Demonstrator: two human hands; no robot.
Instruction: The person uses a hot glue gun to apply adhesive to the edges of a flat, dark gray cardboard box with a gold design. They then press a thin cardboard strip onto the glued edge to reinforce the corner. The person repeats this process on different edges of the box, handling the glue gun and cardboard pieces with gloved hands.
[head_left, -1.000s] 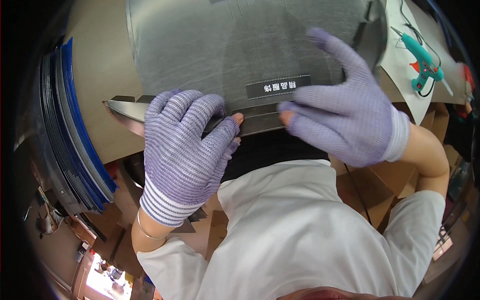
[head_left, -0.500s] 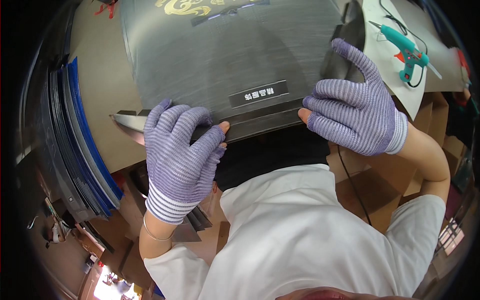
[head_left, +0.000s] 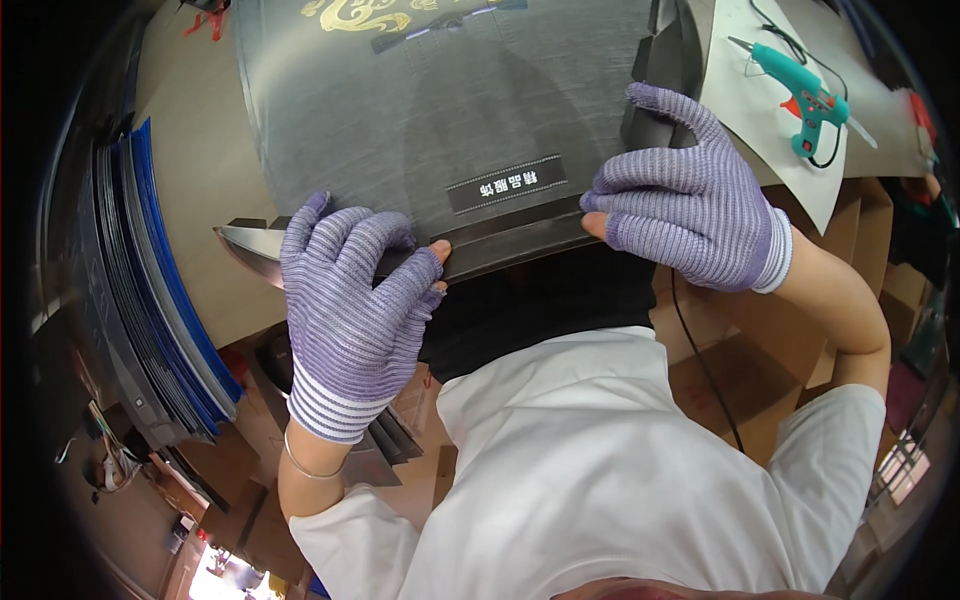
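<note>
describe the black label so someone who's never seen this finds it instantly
Find the large grey sheet, then its near edge between the gloved left hand and right hand. Just beyond the plain dark band there lies the black label. White lettering and a dotted border set it apart from that band.

To my right, a teal glue gun (head_left: 800, 78) lies on a white sheet (head_left: 745, 130), tip pointing left, a dark cord (head_left: 780, 33) curling beyond it. On my left, I see blue, black and grey panels (head_left: 150, 290) stacked beside the tan tabletop (head_left: 200, 150). Cardboard boxes (head_left: 760, 392) sit lower, near right.
</note>
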